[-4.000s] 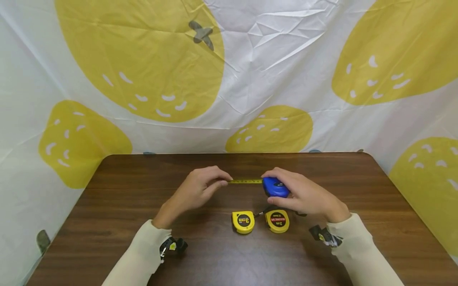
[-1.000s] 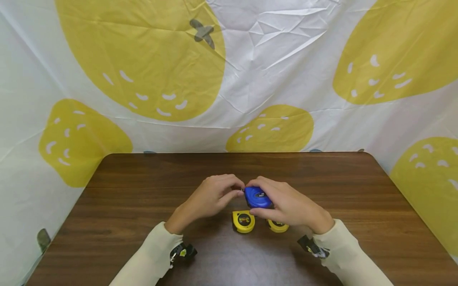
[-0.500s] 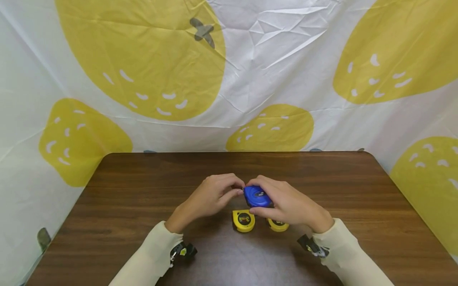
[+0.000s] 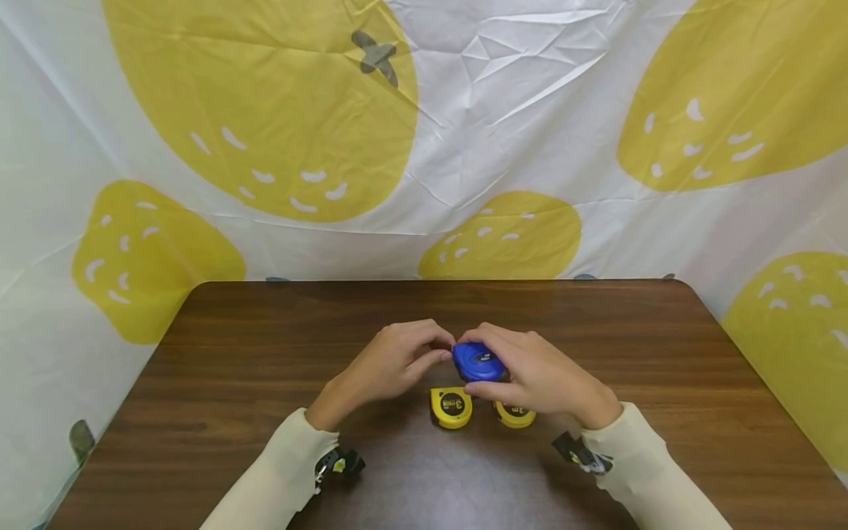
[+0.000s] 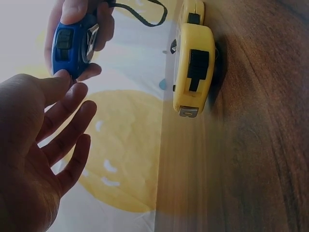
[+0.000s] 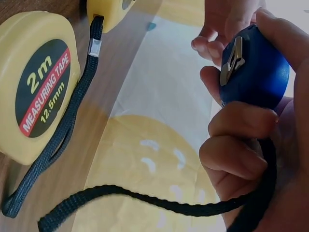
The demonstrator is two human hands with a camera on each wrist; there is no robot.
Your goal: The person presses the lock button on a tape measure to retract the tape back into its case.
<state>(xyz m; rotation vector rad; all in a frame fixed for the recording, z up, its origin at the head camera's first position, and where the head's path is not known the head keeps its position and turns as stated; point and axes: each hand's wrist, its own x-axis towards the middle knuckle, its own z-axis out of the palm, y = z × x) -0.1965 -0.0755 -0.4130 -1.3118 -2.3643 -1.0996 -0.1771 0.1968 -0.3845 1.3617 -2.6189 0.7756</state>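
Note:
A blue tape measure [image 4: 475, 362] is held above the table in my right hand [image 4: 539, 372], thumb along its near side and fingers over the far side. A metal belt clip [image 6: 234, 60] is on one face of its case, and a black wrist cord [image 6: 145, 198] hangs from it. At its mouth, the thumb and index finger of my left hand [image 4: 397, 361] pinch the blade's end; the other fingers are spread in the left wrist view. No length of blade shows outside the case. Below lie a yellow 3 m tape measure [image 4: 451, 408] and a yellow 2 m tape measure [image 4: 515, 417], partly covered by my right hand.
The brown wooden table [image 4: 265, 412] has rounded far corners. A white cloth with yellow fruit prints [image 4: 503, 132] hangs behind and at the sides. A black cord [image 6: 72, 111] from a yellow tape measure lies by the 2 m one.
Four seconds ago a length of yellow blade stretched between my hands; it has since gone into the blue case as my hands came together. Over the last second the case only tilts slightly.

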